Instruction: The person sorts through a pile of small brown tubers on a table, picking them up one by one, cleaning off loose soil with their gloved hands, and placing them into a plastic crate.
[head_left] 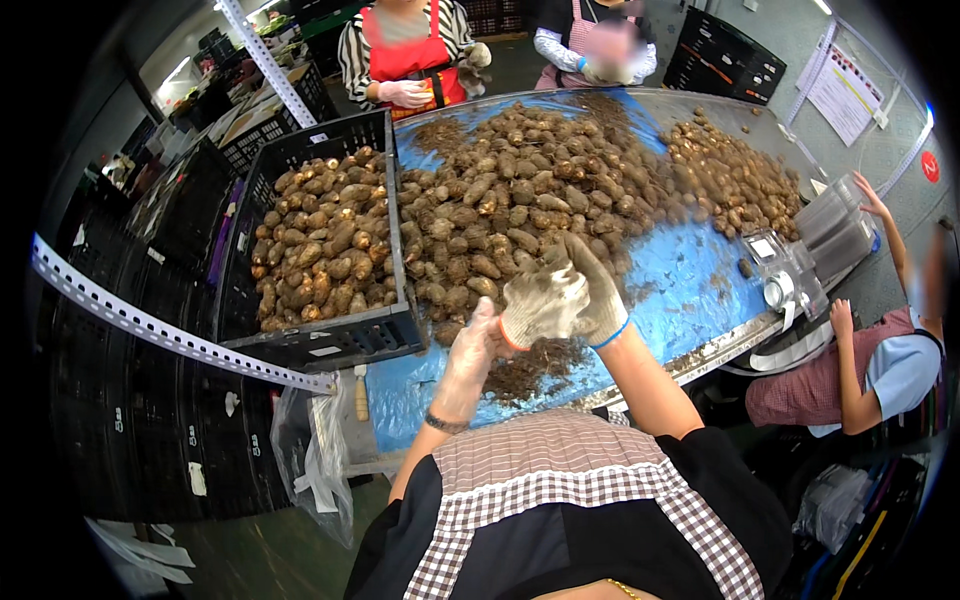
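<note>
A whitish knitted work glove (pixel 540 305) with an orange cuff is between my hands, above the near side of the taro heap (pixel 520 190). My left hand (pixel 465 365), in a clear thin plastic glove, holds it near its cuff. My right hand (pixel 602 295) wears a soiled knitted glove with a blue cuff, and its fingers close on the other end of the loose glove. The fingertips of both hands are partly hidden. Brown, hairy taro corms lie just beyond my hands, and loose dark root trimmings (pixel 530 372) lie below them.
A black crate (pixel 320 340) of taro stands at the left. Blue sheeting (pixel 690 290) covers the table. Another taro pile (pixel 735 175) lies right, near clear plastic containers (pixel 835 225). A knife-like handle (pixel 361 395) lies at the near-left edge. Three other people stand around the table.
</note>
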